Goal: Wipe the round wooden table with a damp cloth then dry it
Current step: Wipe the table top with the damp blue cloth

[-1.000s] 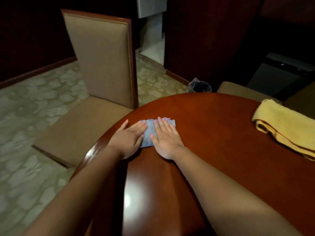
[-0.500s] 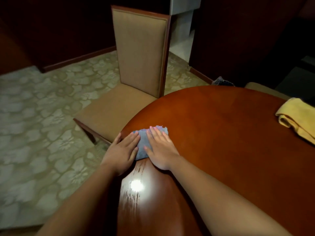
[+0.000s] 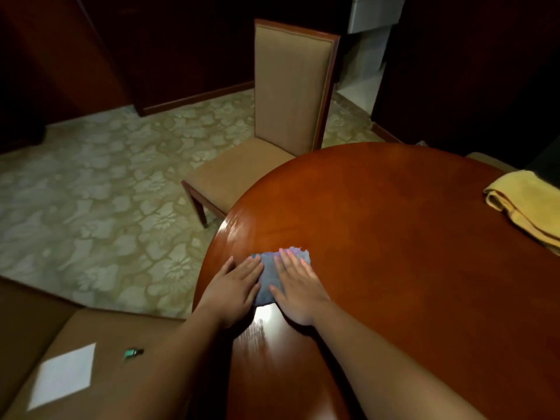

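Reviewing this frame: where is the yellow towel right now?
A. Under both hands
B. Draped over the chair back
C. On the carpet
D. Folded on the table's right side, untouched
D: the yellow towel lies folded at the right edge of the table, while the left hand and right hand press flat on the blue cloth.

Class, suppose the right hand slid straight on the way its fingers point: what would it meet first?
Nothing on the table: past the blue cloth, the right hand seemingly crosses bare wood toward the far edge.
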Demonstrator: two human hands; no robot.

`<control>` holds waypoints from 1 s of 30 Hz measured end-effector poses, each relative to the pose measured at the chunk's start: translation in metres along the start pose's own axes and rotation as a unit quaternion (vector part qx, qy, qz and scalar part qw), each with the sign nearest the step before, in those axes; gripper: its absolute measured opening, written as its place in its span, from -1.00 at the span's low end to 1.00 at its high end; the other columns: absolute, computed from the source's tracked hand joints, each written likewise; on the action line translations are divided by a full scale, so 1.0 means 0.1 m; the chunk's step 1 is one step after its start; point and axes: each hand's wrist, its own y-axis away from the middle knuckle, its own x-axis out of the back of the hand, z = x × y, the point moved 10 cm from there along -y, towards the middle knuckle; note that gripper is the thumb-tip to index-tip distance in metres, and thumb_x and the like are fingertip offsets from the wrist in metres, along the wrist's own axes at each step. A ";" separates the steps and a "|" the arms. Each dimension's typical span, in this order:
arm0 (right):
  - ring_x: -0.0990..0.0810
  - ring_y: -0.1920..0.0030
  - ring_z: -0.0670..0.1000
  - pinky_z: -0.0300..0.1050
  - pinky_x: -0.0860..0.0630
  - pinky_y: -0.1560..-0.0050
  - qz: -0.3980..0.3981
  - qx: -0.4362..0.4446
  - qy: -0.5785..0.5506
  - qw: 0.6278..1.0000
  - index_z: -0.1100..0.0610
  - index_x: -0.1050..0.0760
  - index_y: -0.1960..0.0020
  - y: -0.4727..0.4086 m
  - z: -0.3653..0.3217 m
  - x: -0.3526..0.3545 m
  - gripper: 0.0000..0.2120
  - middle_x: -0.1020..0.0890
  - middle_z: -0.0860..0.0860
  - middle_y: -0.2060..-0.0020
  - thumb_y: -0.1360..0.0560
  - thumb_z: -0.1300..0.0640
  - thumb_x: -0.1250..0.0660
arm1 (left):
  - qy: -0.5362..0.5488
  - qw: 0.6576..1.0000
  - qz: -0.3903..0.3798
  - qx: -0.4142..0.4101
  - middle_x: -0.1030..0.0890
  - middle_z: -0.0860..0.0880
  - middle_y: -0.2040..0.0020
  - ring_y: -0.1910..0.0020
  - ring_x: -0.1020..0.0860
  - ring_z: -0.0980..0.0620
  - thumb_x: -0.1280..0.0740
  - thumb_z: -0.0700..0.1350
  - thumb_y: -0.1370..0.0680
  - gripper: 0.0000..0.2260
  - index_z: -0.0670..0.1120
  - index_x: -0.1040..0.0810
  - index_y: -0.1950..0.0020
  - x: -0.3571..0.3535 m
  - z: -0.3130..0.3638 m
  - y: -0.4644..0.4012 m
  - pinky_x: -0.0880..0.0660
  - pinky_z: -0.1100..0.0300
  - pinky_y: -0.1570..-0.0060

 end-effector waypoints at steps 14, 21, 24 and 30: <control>0.35 -0.50 -0.02 -0.06 0.36 -0.46 -0.033 0.057 0.034 0.997 0.15 0.30 -0.54 0.90 -0.29 -0.45 -0.12 0.26 0.05 -0.54 -0.39 -0.37 0.51 | 0.039 0.999 -0.015 -0.013 -0.65 0.01 -0.13 -0.13 -0.60 0.09 -0.11 0.07 -0.48 -0.57 -0.07 -0.64 -0.16 0.10 0.61 0.93 -0.50 0.00 -0.16; 0.32 -0.51 -0.02 -0.07 0.33 -0.47 -0.039 0.061 0.054 0.996 0.14 0.29 -0.55 0.74 -0.24 -0.36 -0.38 0.26 0.02 -0.54 -0.64 -0.16 0.19 | 0.024 0.999 -0.021 -0.002 -0.69 0.04 0.02 0.02 -0.65 0.11 -0.08 0.02 -0.50 -0.63 -0.01 -0.66 -0.02 0.17 0.55 0.72 -0.52 -0.05 -0.09; 0.31 -0.51 -0.04 -0.09 0.33 -0.47 -0.034 0.065 0.053 0.996 0.13 0.27 -0.56 0.54 -0.14 -0.23 -0.39 0.25 0.01 -0.54 -0.65 -0.15 0.16 | 0.020 0.999 -0.019 0.024 -0.68 0.00 -0.04 -0.06 -0.63 0.08 -0.02 0.01 -0.51 -0.59 -0.04 -0.63 -0.09 0.14 0.47 0.47 -0.45 -0.01 -0.21; 0.29 -0.52 -0.05 -0.12 0.33 -0.46 -0.009 0.029 0.033 0.999 0.12 0.25 -0.56 0.12 0.35 0.05 -0.38 0.23 0.00 -0.54 -0.65 -0.15 0.13 | 0.067 0.995 -0.053 0.047 -0.41 -0.05 -0.41 -0.43 -0.30 0.05 0.01 0.07 -0.55 -0.52 -0.11 -0.31 -0.40 0.10 0.46 -0.28 0.03 0.12 -0.46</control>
